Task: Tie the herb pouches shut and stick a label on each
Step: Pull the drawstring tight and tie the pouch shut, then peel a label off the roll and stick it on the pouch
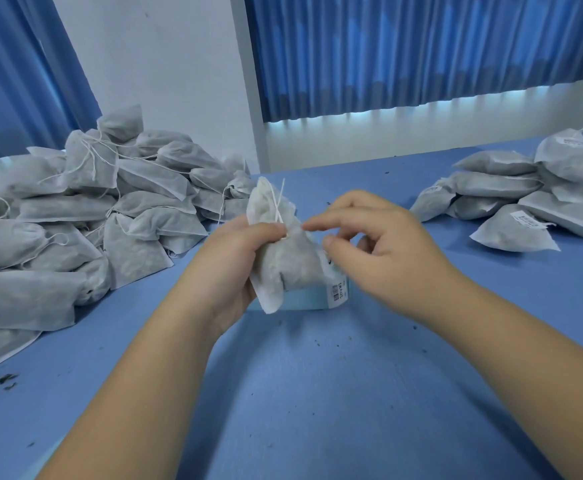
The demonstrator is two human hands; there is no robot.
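My left hand (236, 261) grips a white fabric herb pouch (286, 261) by its neck and holds it upright above the blue table. Its white drawstring (279, 202) sticks up from my thumb and forefinger. My right hand (380, 244) hovers just right of the pouch's neck, with its index finger and thumb stretched toward the string and nothing plainly held. Behind and under the pouch lies a pale blue label roll (309, 296) with a printed label showing at its right end.
A big heap of pouches with loose drawstrings (85, 216) fills the table's left side. A smaller pile of labelled pouches (525, 195) lies at the right. Herb crumbs dot the blue tabletop (317, 393). Blue curtains and a white wall stand behind.
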